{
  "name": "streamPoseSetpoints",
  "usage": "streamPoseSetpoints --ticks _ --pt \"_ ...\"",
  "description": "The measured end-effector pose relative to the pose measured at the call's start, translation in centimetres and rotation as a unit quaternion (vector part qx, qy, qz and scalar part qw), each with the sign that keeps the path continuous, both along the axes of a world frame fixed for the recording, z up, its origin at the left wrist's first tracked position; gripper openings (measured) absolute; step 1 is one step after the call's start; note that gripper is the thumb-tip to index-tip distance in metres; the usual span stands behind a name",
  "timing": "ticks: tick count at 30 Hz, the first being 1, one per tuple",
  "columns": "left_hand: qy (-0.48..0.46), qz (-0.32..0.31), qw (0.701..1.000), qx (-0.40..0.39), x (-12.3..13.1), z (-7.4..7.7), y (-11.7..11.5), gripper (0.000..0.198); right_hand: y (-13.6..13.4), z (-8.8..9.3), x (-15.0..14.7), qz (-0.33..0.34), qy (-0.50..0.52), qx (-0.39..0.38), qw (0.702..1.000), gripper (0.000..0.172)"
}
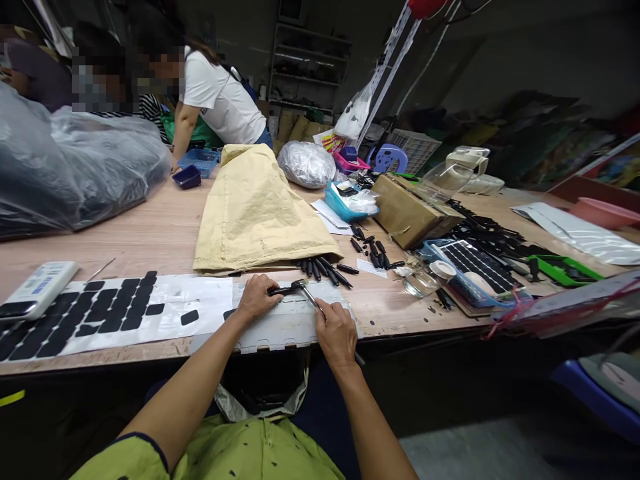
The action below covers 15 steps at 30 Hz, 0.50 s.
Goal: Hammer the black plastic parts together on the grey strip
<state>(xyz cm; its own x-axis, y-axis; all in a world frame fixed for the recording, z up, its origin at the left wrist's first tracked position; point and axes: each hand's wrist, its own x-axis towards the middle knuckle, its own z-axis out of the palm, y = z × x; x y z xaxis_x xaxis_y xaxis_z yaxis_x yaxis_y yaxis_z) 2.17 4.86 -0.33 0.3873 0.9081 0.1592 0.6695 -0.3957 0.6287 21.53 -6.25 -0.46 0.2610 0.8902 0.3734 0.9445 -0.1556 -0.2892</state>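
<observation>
My left hand [257, 298] is closed on one end of a black handle-like piece [283, 291], keeping it low over a pale board [295, 323] at the table's front edge. In my right hand [336, 330] is a small hammer [311, 297] with a metal shaft, its dark grip end poking out below the palm. The hammer's head meets the far end of the black piece; whether it presses on it I cannot tell. Just beyond, several similar black pieces [325, 268] spill from the mouth of a tan sack [260, 213].
Left lie a sheet with black adhesive pads [133, 303] and a white boxy device [43, 287]. Right stand a cardboard box [413, 210], a clear jar [419, 283], a blue basket [467, 280] and a green tray [565, 270]. A co-worker in white [220, 93] leans over the table behind.
</observation>
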Motion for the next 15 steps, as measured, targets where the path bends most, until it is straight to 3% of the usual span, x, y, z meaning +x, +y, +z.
streamPoseSetpoints --ticks 9,12,15 --pt "0.006 -0.031 0.999 -0.012 -0.5 1.0 -0.2 0.012 0.6 -0.8 -0.6 -0.056 -0.096 0.010 0.994 0.030" --pt "0.001 -0.094 0.995 -0.040 -1.2 1.6 -1.3 0.014 0.7 -0.8 -0.7 -0.057 -0.102 -0.003 0.993 0.031" --pt "-0.006 -0.181 0.981 -0.064 -2.4 2.0 -4.3 0.017 0.8 -0.8 -0.6 -0.060 -0.104 -0.012 0.993 0.031"
